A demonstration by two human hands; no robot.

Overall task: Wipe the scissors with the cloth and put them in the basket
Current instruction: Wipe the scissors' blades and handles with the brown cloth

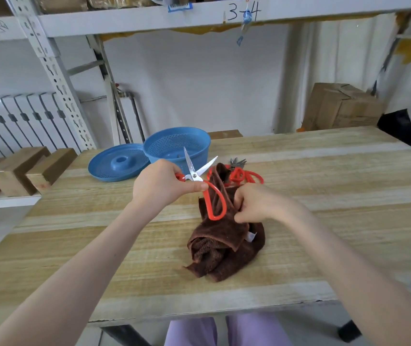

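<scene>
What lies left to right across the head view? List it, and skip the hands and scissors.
wooden blocks → blue lid → blue basket → brown cloth → cardboard box

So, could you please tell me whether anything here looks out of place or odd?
Nothing is spilled or broken. The scissors in the left hand are splayed open, blades up, while the right hand grips the bunched cloth. Behind it more scissors lie tangled on the table, and the lid lies off beside the basket.
</scene>
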